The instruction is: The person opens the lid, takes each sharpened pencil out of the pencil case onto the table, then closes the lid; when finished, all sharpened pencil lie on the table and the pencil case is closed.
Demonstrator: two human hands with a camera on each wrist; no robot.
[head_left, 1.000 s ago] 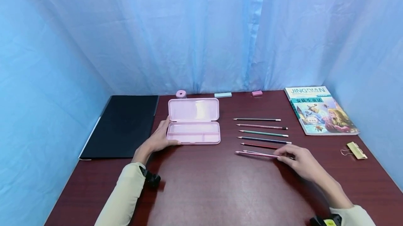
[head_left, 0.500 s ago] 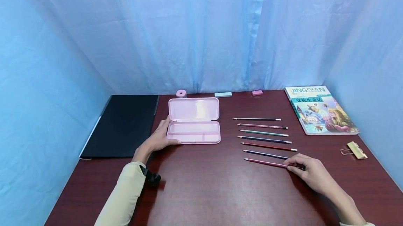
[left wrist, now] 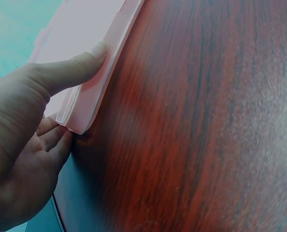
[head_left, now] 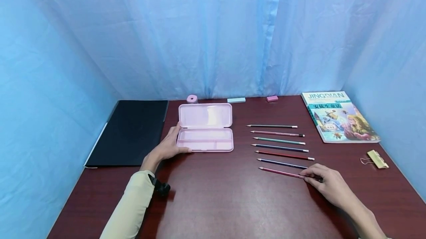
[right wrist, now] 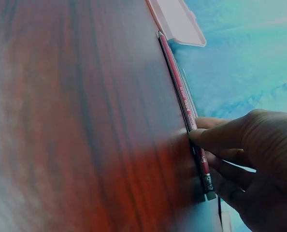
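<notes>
An open pink pencil case (head_left: 204, 134) lies left of centre, its lid tilted back and its compartments bare. My left hand (head_left: 168, 144) grips its left end, thumb along the front wall and fingers round the side, as the left wrist view shows. My right hand (head_left: 327, 181) pinches a dark pink pencil (head_left: 281, 172) near its black eraser end (right wrist: 209, 189), between thumb and fingers. That pencil lies nearest me in a row, its tip pointing left. Behind it are a dark blue pencil (head_left: 281, 163), a red pencil (head_left: 283, 155) and several others, roughly parallel.
A black folder (head_left: 129, 135) lies at left. Along the back are a pink tape-like roll (head_left: 192, 99), a pale blue block (head_left: 236, 100) and a pink eraser (head_left: 272, 98). A book (head_left: 339, 118) and a yellow binder clip (head_left: 377, 159) lie at right. Blue curtains surround the table.
My right hand has moved right and nearer me with the dark pink pencil, from over the dark blue one to the row's front. Since half a second ago it has barely moved. My left hand stays.
</notes>
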